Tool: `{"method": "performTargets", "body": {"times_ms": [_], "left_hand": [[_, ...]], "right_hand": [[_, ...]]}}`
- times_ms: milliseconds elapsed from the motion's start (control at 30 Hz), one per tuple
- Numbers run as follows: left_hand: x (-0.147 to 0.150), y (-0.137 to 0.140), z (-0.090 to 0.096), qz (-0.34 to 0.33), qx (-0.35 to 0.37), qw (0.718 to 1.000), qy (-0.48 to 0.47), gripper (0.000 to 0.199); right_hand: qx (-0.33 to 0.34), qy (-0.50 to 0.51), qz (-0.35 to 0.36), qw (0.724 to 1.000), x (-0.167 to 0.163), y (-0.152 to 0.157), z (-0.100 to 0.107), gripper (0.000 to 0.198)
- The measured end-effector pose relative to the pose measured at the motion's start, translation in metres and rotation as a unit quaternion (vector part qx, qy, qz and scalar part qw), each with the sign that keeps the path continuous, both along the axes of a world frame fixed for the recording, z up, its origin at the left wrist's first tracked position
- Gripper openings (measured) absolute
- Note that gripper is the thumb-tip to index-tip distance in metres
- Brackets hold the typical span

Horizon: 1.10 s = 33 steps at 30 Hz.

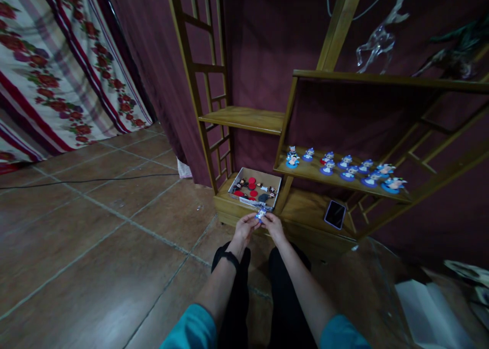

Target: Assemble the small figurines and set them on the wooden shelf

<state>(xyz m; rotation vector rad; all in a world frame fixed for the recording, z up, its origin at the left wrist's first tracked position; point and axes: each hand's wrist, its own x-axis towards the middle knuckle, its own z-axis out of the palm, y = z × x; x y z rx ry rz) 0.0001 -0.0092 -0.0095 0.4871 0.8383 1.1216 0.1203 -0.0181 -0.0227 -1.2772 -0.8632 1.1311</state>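
A small purple-and-white figurine (261, 215) is held between both hands, just in front of a shallow cardboard box. My left hand (246, 227) grips its left side with closed fingers, and my right hand (274, 225) pinches it from the right. Inside the box (278, 191) lie several dark-haired figurines and red round pieces (252, 181). To the right, a wooden shelf (305, 173) carries several similar figurines (327, 167) on purple and blue round bases, standing in uneven rows.
A tablet or phone with a dark screen (335, 214) lies on the lower board. Higher up stands a clear deer ornament (378, 43) beside a dark figure (454, 53). A cable (95, 180) crosses the tiled floor at left. A white box-like object (431, 308) sits at lower right.
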Motion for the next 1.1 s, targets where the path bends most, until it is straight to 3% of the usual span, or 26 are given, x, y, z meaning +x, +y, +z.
{"method": "performTargets", "body": {"times_ms": [467,1100], "left_hand": [[0.0035,0.0016,-0.0020,0.034,-0.010,0.999,-0.033,0.024],[0.0021,0.0003,0.0031,0.026,-0.027,0.999,-0.030,0.026]], "right_hand": [[0.005,0.077,-0.008,0.997,-0.0052,-0.0036,0.0072,0.037],[-0.012,0.078,0.007,0.997,-0.0023,-0.0038,0.0085,0.035]]}}
